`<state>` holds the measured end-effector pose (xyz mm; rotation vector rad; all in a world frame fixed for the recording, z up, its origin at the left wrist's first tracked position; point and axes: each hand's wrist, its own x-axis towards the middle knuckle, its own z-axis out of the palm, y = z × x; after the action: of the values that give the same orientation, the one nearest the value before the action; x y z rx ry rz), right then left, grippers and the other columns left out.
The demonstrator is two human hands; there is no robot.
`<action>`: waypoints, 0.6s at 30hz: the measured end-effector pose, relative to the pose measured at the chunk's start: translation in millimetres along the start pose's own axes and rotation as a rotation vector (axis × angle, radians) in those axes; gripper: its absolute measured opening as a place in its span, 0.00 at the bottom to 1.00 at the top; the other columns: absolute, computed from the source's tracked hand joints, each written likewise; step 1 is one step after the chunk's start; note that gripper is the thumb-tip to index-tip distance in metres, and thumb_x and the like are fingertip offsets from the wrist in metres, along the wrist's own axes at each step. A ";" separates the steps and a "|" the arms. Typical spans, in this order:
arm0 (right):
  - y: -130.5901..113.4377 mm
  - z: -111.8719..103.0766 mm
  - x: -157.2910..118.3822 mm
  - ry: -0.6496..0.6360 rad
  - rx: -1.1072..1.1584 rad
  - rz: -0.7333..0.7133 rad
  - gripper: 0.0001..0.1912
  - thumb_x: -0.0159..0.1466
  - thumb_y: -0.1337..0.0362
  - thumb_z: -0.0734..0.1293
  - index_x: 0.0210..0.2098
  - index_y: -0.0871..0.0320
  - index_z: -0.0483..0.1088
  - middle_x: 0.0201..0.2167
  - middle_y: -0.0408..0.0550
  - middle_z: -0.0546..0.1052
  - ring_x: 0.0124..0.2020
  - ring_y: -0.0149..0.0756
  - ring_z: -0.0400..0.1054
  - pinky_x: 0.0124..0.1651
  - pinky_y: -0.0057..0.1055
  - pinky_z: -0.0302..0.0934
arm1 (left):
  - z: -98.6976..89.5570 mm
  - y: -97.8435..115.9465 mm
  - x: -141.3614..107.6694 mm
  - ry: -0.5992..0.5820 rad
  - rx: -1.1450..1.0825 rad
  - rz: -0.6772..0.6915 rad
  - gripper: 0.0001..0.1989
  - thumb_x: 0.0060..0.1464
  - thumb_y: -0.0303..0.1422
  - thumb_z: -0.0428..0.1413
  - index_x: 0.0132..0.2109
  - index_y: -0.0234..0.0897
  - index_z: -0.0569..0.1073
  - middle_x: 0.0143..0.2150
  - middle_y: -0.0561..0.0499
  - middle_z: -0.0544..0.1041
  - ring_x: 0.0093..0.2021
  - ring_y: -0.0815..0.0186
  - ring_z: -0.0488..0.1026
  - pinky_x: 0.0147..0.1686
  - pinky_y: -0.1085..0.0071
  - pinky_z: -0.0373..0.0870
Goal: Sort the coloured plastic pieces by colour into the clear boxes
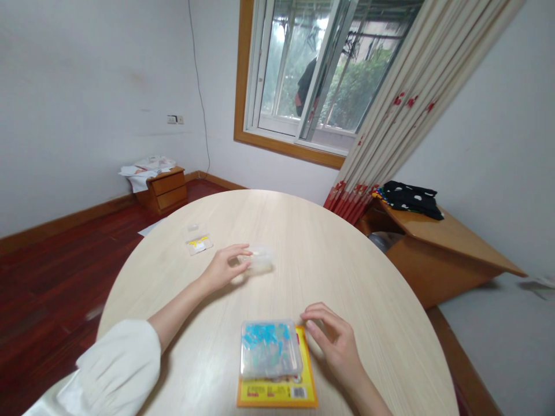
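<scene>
My left hand (228,266) reaches over the middle of the round table, thumb and fingers curved around the left end of a small translucent box (260,260), which is blurred. Near the front edge, a clear case (271,349) with blue pieces inside lies on a yellow and orange packet (277,394). To the right of that case is my right hand (332,338), its thumb and fingers apart with nothing between them. Farther back on the left, a small clear box (198,242) with yellow pieces lies with its lid open.
The pale round table (347,271) fills the centre. Behind it are a window and a curtain (390,115). A small drawer cabinet (167,190) with papers stands at the left, and a wooden desk (451,242) bearing dark cloth (411,199) at the right.
</scene>
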<state>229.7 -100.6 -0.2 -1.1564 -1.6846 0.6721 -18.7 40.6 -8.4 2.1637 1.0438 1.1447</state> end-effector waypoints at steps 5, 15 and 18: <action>1.0 -4.6 0.3 0.049 -0.002 -0.013 0.07 0.61 0.63 0.62 0.30 0.56 0.71 0.28 0.47 0.72 0.33 0.35 0.67 0.36 0.30 0.62 | -33.3 75.1 -33.2 0.018 -0.121 0.403 0.10 0.51 0.28 0.56 0.42 0.38 0.73 0.51 0.43 0.72 0.51 0.61 0.69 0.49 0.61 0.67; -1.5 -2.9 1.0 0.058 -0.010 -0.026 0.08 0.61 0.64 0.62 0.29 0.57 0.71 0.27 0.46 0.72 0.32 0.34 0.67 0.35 0.30 0.61 | -27.8 91.0 -87.7 -0.195 0.048 0.551 0.16 0.51 0.27 0.56 0.49 0.39 0.68 0.51 0.42 0.72 0.54 0.61 0.65 0.52 0.60 0.66; -1.4 -2.9 1.1 0.066 -0.014 -0.023 0.08 0.61 0.63 0.62 0.28 0.57 0.70 0.26 0.47 0.72 0.31 0.34 0.67 0.35 0.30 0.61 | -24.4 89.4 -93.3 -0.226 0.080 0.527 0.17 0.51 0.29 0.56 0.50 0.42 0.67 0.53 0.45 0.71 0.57 0.61 0.63 0.57 0.55 0.58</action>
<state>231.7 -100.3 2.6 -1.1551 -1.6475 0.6022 -36.9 -86.1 22.1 2.6476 0.4351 1.0430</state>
